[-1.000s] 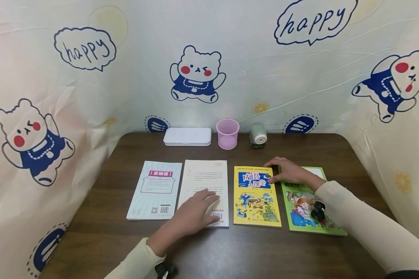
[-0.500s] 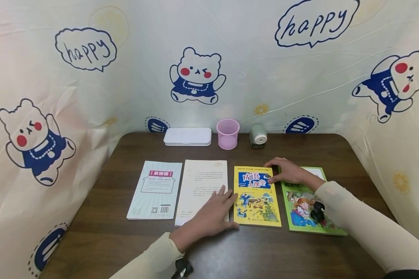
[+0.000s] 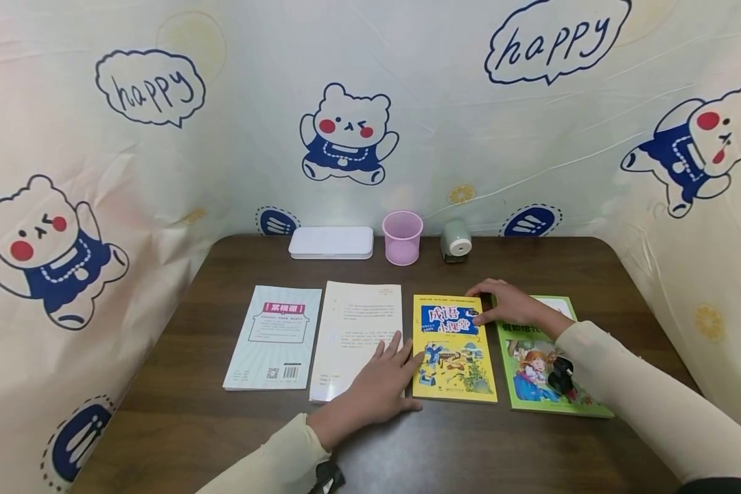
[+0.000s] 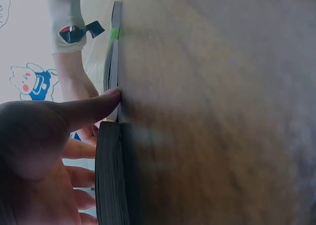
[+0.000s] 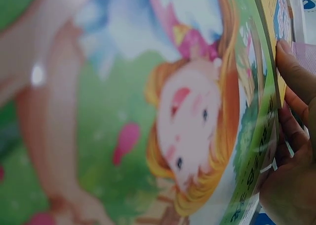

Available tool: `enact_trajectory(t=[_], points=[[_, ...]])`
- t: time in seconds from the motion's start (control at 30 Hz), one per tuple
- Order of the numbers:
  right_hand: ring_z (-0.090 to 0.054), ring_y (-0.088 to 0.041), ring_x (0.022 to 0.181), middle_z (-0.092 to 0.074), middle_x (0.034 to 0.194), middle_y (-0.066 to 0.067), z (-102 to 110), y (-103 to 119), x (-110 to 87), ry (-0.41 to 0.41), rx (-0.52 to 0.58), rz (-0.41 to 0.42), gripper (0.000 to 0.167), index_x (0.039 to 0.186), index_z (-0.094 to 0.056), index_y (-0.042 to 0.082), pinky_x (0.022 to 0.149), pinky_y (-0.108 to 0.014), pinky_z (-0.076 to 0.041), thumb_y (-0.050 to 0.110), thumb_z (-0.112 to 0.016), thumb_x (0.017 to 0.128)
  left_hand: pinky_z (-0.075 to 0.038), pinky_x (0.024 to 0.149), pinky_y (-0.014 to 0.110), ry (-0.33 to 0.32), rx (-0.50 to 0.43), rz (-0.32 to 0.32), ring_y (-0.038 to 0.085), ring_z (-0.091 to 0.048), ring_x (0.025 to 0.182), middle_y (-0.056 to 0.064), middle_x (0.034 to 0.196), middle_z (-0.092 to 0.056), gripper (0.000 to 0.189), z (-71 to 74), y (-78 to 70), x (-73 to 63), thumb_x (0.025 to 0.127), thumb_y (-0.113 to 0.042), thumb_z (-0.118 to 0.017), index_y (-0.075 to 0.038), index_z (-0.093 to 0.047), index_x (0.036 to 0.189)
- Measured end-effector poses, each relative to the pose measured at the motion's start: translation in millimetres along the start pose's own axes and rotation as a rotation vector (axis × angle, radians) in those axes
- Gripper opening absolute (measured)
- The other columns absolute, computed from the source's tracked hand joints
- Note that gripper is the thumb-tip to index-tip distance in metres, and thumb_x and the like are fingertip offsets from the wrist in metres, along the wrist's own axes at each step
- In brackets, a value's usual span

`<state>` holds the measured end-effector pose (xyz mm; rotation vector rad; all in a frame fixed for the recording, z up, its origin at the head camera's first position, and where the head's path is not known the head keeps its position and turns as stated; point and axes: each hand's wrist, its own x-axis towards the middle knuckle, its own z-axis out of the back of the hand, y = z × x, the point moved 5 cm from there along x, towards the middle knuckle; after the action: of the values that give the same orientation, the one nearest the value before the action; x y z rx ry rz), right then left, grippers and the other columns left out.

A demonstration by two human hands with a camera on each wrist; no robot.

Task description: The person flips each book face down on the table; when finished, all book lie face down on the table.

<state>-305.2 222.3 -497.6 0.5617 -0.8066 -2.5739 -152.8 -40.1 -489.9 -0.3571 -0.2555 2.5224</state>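
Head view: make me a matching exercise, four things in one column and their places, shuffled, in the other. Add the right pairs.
Things
1. Yellow book
2. Pink cup
3. Pale blue book
4. Green book

Places
A. Left end of the row of books
B. Upper right corner at the fingers of the right hand
C. Right end of the row of books
D. Between the white case and a small grey-green object

Pairs
1-B, 2-D, 3-A, 4-C
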Motion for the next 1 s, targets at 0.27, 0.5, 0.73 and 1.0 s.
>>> enact_trajectory(t=[0.27,0.5,0.73,1.0], points=[[-0.045,-0.038,0.133,-0.057,0.141,-0.014,-1.1,0.4,-0.2,-0.004,-0.008,-0.001,0.060,0.137,-0.064,0.014,0.112,-0.063,-0.038,0.039,-0.084,0.087,-0.023,0.125,0.055,-0.007,0.042,-0.007,0.036,-0.016,0.158,0.014,0.165,-0.036,0.077,0.5,-1.3,1.0,0.095,-0.053,-0.069,-0.016,-0.043,0.158],[-0.045,-0.040,0.132,-0.057,0.140,-0.015,-0.5,3.3,-2.4,-0.003,-0.009,0.012,0.059,0.137,-0.064,0.012,0.111,-0.065,-0.038,0.038,-0.083,0.088,-0.022,0.125,0.056,-0.006,0.000,-0.011,0.038,-0.014,0.158,0.015,0.165,-0.035,0.077,3.1,-2.7,0.0,0.096,-0.050,-0.070,-0.014,-0.043,0.158],[-0.045,-0.039,0.132,-0.058,0.139,-0.014,-0.7,1.1,-1.8,0.004,-0.011,0.004,0.058,0.137,-0.064,0.013,0.112,-0.064,-0.038,0.037,-0.083,0.088,-0.018,0.126,0.055,0.010,-0.123,0.006,0.033,-0.011,0.159,0.012,0.168,-0.028,0.076,7.7,0.2,0.0,0.097,-0.050,-0.068,-0.017,-0.040,0.160],[-0.047,-0.036,0.129,-0.058,0.137,-0.013,0.3,-0.3,-0.7,0.004,0.000,-0.004,0.058,0.136,-0.063,0.012,0.111,-0.062,-0.039,0.037,-0.083,0.088,-0.028,0.124,0.047,-0.031,-0.454,0.018,0.025,-0.018,0.158,0.008,0.171,-0.017,0.076,22.9,-3.9,-0.9,0.097,-0.043,-0.071,-0.015,-0.038,0.160]])
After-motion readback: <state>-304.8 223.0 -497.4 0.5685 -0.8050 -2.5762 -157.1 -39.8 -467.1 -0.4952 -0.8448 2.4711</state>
